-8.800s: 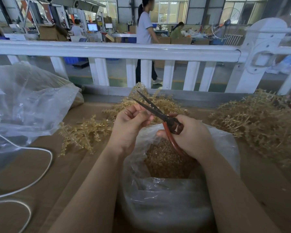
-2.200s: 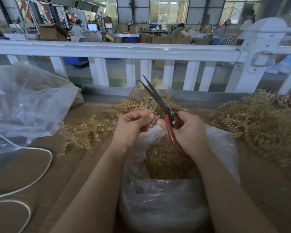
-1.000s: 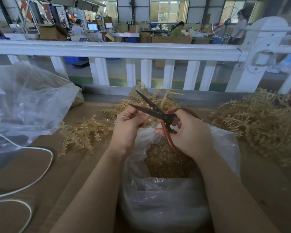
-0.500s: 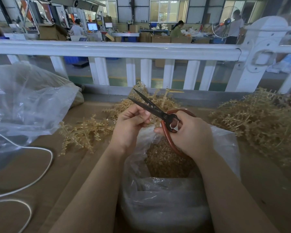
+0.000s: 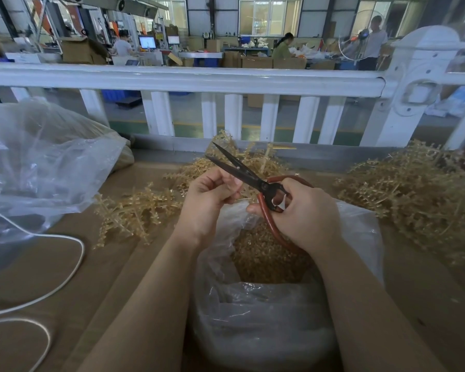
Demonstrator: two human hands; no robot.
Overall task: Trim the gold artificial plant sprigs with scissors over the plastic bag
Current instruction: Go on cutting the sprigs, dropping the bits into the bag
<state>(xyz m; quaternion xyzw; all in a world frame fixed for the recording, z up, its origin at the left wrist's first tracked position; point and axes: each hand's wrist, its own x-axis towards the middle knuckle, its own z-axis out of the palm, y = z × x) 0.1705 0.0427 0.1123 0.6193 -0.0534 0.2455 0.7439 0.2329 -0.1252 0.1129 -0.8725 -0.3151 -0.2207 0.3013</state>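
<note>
My right hand (image 5: 304,210) grips the red handles of the scissors (image 5: 242,173), whose dark blades point up and left and stand slightly apart. My left hand (image 5: 207,202) pinches a small gold sprig piece beside the blades; my fingers hide most of it. Both hands hover over the clear plastic bag (image 5: 253,318), which holds gold trimmings (image 5: 263,256). Loose gold sprigs (image 5: 134,210) lie left of the bag, more behind my hands.
A large heap of gold sprigs (image 5: 419,200) lies at the right. A big clear bag (image 5: 38,162) sits at the left, with a white cable (image 5: 65,269) looping over the cardboard surface (image 5: 97,285). A white railing (image 5: 199,79) runs across the far edge.
The scissors' blades have narrowed since a second ago and point a little higher. My hands stay over the bag in nearly the same place.
</note>
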